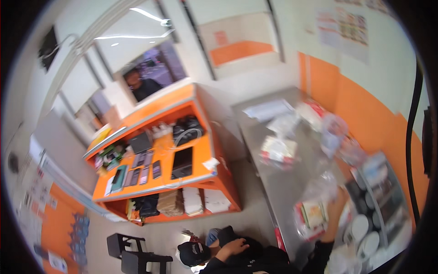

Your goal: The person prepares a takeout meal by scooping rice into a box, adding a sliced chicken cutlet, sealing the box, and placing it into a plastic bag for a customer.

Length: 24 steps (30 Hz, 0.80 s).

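My right hand [336, 205], at the end of a black sleeve, is at a clear plastic bag [323, 186] on the grey tabletop [304, 171]. Blur hides whether its fingers grip the plastic. Inside the bag is a pack with red edges and a cream-and-green face [313, 215]. Low in the view, my left hand [236, 247] lies with fingers spread on a black item [228, 234] close to my body; I cannot tell whether that is cloth or a bag. A similar bagged pack [279, 150] lies farther along the table.
A grey rack [381, 195] with round white-ended containers [359, 227] stands right of my right hand. More plastic bags [333, 132] line the orange wall. An orange shelf unit [205, 150] holds several phones. A person in a black cap [194, 253] is beside me, near black stools [145, 262].
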### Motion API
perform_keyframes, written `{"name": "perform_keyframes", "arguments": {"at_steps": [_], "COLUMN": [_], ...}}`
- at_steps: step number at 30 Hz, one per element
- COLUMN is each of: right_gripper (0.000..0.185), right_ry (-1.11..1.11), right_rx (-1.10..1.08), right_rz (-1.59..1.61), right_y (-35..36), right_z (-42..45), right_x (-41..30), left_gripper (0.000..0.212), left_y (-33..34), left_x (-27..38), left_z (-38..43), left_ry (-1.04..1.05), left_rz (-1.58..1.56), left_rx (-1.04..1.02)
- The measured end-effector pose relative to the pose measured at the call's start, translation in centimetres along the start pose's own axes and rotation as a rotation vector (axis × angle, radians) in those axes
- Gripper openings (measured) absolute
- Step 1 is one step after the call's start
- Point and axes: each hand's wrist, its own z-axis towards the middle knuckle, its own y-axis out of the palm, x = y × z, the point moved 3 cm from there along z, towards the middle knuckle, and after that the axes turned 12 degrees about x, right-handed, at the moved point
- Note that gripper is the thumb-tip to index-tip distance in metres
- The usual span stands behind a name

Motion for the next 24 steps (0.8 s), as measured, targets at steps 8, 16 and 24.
{"name": "perform_keyframes", "arguments": {"at_steps": [8, 16, 24], "right_gripper": [0.049, 0.047, 0.032], "right_ry": [0.427, 0.311, -0.181], "right_rx": [-0.165, -0.054, -0.228], "right_rz": [0.140, 0.526, 1.212], "right_y": [0.1, 0.8, 19.3], "right_z": [1.4, 12.4, 24.4], "right_x": [-2.3, -13.8, -43.9], "left_gripper": [0.060, 0.064, 0.047], "left_y": [-2.1, -6.4, -13.9], "left_x": [-7.2, -12.0, -11.5], "left_z": [-1.1, -2.8, -3.1], "left_ry": [-0.193, -0.516, -0.506], "left_rz": [-0.133, -0.601, -0.963], "left_rx": [0.149, 0.468, 0.678]}}
